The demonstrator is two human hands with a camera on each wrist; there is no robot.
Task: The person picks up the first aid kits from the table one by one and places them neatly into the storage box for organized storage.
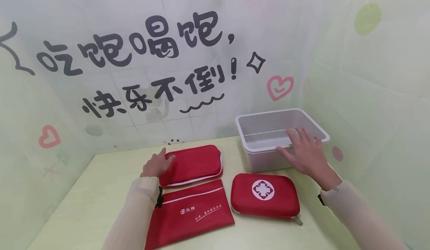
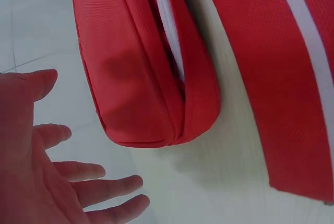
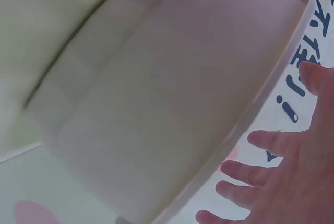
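My left hand (image 1: 156, 164) hovers at the left end of a red zippered pouch (image 1: 195, 164), its fingers spread; the left wrist view shows a gap between them. Just in front of that pouch lies a flat red document bag (image 1: 195, 214) with a white stripe and printed lettering. Over the near right rim of a white plastic bin (image 1: 268, 160) is my right hand (image 1: 307, 155), fingers apart and holding nothing. A red hard-shell first aid case (image 1: 245, 196) with a white cross emblem and a zipper pull sits in front of the bin.
All these things stand on a pale yellow-green table (image 1: 90, 201). Behind it hangs a light curtain (image 1: 201, 127) with large black lettering, and another patterned curtain (image 1: 376, 112) closes off the right side, close to the bin.
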